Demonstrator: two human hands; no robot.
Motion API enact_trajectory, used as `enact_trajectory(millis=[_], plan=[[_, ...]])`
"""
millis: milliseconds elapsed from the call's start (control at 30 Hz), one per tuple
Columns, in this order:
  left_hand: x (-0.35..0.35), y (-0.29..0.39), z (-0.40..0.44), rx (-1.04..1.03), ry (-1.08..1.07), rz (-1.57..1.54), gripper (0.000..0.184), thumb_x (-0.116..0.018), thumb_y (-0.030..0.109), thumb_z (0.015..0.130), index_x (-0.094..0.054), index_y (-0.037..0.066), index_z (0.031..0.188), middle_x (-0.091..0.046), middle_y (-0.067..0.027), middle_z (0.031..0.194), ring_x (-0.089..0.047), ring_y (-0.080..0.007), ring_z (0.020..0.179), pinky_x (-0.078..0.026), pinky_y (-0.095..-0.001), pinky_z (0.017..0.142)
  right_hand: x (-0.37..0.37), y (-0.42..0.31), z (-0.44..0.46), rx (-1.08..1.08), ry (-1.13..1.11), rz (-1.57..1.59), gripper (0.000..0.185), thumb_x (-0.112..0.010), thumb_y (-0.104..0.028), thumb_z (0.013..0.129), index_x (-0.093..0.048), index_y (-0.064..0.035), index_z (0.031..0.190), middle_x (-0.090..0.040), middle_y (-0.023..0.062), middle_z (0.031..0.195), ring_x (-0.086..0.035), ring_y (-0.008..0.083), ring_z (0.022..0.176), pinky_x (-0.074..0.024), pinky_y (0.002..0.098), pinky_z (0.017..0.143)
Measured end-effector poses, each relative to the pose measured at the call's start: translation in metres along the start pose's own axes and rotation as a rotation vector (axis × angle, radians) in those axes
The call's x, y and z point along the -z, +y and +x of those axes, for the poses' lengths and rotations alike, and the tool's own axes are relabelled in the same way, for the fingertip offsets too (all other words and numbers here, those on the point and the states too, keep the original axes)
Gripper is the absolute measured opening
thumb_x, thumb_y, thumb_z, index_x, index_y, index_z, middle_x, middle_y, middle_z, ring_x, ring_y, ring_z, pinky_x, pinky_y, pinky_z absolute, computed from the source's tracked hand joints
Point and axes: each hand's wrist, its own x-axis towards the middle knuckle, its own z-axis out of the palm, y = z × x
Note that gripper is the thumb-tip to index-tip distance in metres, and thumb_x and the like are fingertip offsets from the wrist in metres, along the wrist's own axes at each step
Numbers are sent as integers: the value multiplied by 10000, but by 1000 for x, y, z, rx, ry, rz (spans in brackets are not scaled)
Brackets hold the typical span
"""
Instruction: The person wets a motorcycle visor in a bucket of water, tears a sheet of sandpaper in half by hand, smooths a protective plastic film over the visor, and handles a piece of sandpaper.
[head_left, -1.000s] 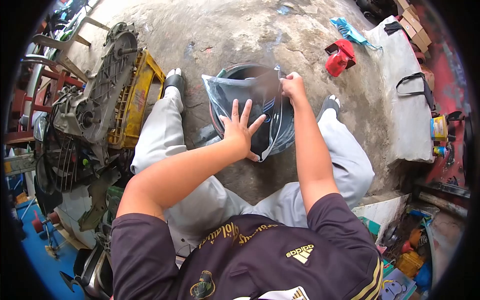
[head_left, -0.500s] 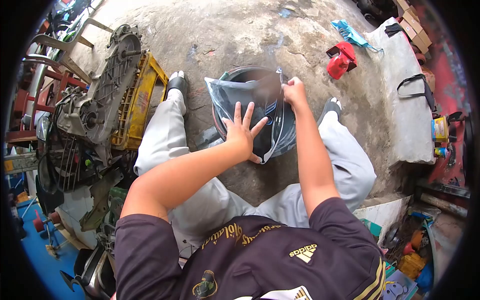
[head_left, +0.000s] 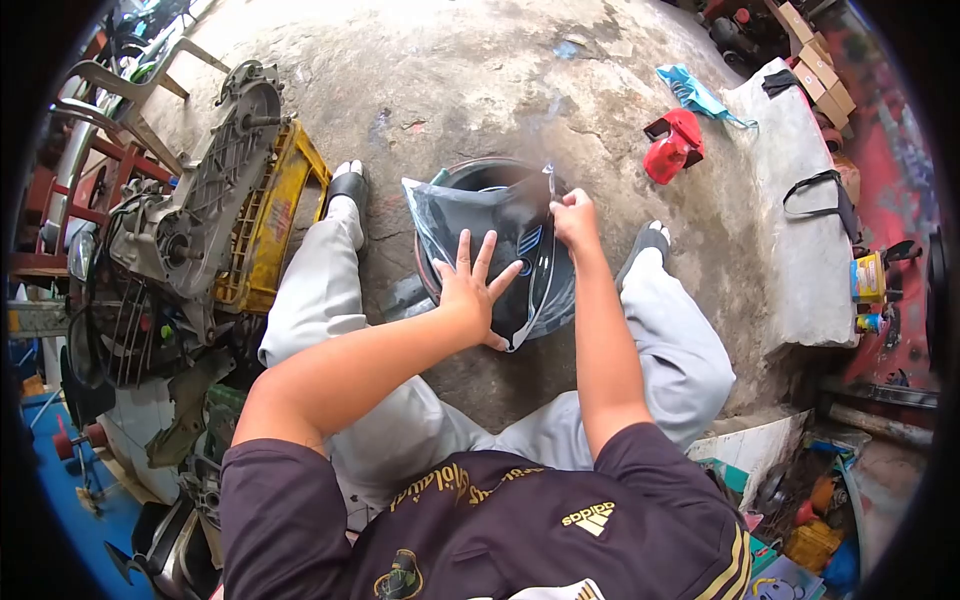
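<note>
A dark, glossy, pointed panel [head_left: 480, 212] with blue-white stripes lies tilted between my legs, with clear plastic film [head_left: 556, 305] along its right side. It rests over a round dark tub or ring [head_left: 490, 161], whose inside is mostly hidden. My left hand [head_left: 474, 296] is spread flat on the lower part of the panel, fingers apart. At the panel's upper right edge, my right hand [head_left: 575, 218] is closed in a pinch on what looks like the film; the exact grip is partly hidden by the fingers.
To the left stand a metal engine casing [head_left: 235, 135] and a yellow crate [head_left: 270, 225]. A red plastic part [head_left: 673, 147] and a blue mask-like cloth [head_left: 695, 92] lie ahead right. A concrete ledge [head_left: 800, 250] runs along the right, with a small can [head_left: 867, 279] beside it.
The view has shifted slightly, so the panel and both hands appear lower and a little further left. Both hands keep nearly the same places on the panel.
</note>
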Motion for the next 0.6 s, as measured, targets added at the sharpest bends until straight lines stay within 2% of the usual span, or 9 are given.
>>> enact_trajectory(millis=[67,133,200,233,400,467,533,600], plan=[[2,0,-1,1,-11,3,1367,-743,856,624,-30,353,1676,157,-252,1707,90,-592,1528,-310,-731,1108,5,-4,-21,-47,-23,-37,180,-737,-89,820,-588,-23,897,-667,100,782,-636,189,723,-501,352,663],[4,0,-2,-2,-21,5,1366,-747,851,627,-32,349,1677,154,-249,1708,82,-588,1531,-316,-726,1108,4,-16,-23,-84,-26,-14,175,-732,-90,823,-588,-21,895,-665,106,793,-629,188,728,-495,355,665],[0,1,-2,-3,-11,8,1367,-748,851,626,-33,348,1677,152,-248,1709,80,-585,1532,-318,-723,1109,-1,-22,-5,60,79,9,168,-737,-99,872,-596,-34,936,-613,43,761,-561,131,646,-456,330,574],[0,1,-2,2,8,4,1368,-749,851,625,-34,347,1677,149,-248,1709,79,-581,1534,-321,-721,1109,-2,-25,8,3,52,30,185,-740,-108,867,-603,-25,958,-622,62,789,-574,150,673,-469,339,600],[5,1,-3,5,-7,2,1363,-747,849,629,-38,345,1678,140,-248,1711,75,-577,1536,-326,-719,1107,4,-15,0,49,11,-11,166,-730,-91,869,-588,-37,935,-622,46,775,-561,128,652,-460,324,593],[5,1,-3,7,-22,1,1360,-745,850,631,-38,344,1678,139,-250,1711,74,-578,1536,-326,-719,1107,7,-6,-20,37,-38,-59,177,-729,-87,837,-576,-15,892,-651,97,778,-619,182,709,-496,354,659],[4,2,-2,14,-21,20,1354,-737,854,638,-37,343,1678,143,-252,1709,73,-579,1536,-326,-716,1109,5,-6,-24,39,-30,-6,188,-738,-99,842,-578,-20,900,-655,89,784,-620,175,714,-497,347,659],[2,1,-2,10,-12,16,1353,-733,857,639,-36,342,1678,144,-253,1709,76,-580,1535,-326,-715,1110,-1,-13,-12,32,20,49,157,-726,-68,870,-576,-48,914,-582,10,725,-532,91,632,-419,297,553]])
